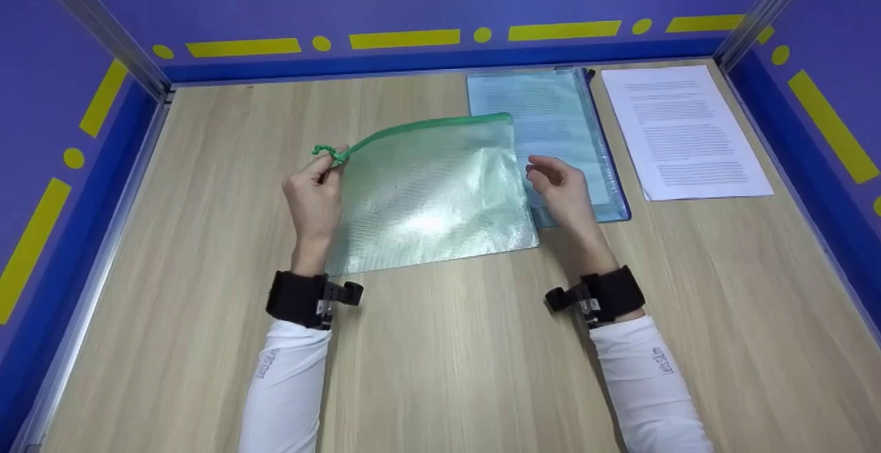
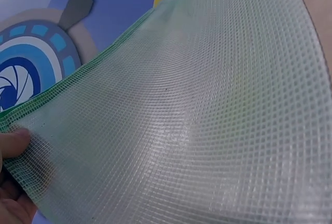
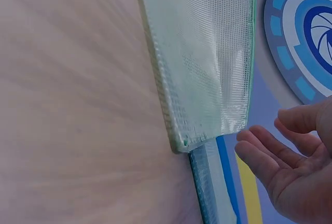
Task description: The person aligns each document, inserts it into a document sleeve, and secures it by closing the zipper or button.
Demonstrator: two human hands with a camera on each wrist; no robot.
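A clear mesh zip pouch (image 1: pixel 427 198) with a green zip edge and a green cord at one end spans the space between the hands. My left hand (image 1: pixel 315 195) pinches its upper left corner beside the cord; in the left wrist view the thumb lies over the mesh (image 2: pixel 171 105). Just beyond the pouch's right edge is my right hand (image 1: pixel 566 191), with fingers bent loosely and nothing between them. The right wrist view shows that hand (image 3: pixel 295 167) apart from the pouch. Under and behind the pouch's right side lies a blue zip pouch (image 1: pixel 599 129) with printed paper inside, partly covered.
Printed white sheets (image 1: pixel 688 136) lie at the back right of the wooden table (image 1: pixel 440 370). Blue panels (image 1: pixel 413 5) with yellow marks wall in the back and both sides. Metal posts (image 1: pixel 764 12) stand at the back corners.
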